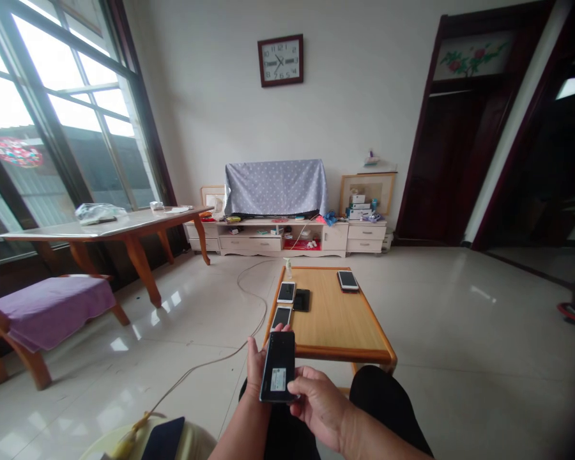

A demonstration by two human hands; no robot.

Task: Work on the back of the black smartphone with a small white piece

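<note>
A dark smartphone (pixel 282 351) is held over my lap, its back with a white label facing up. My left hand (pixel 255 364) lies beneath it, the thumb along its left side and fingertips showing past the top edge. With thumb and fingers, my right hand (pixel 319 399) pinches the phone's lower right corner. Beyond my hands stands a low wooden table (pixel 338 319). On its left side lie a white phone (pixel 286 292), a second white phone (pixel 282 317) partly hidden by my fingers, and a black phone (pixel 301 300). Another white phone (pixel 347 280) rests at the far right.
A pump bottle (pixel 288 268) stands at the table's far left corner. Low at left, a pale round stool (pixel 196 441) carries a dark flat object (pixel 164 439) and a cable (pixel 191 370) that runs across the floor. A purple-covered chair (pixel 62 310) is further left.
</note>
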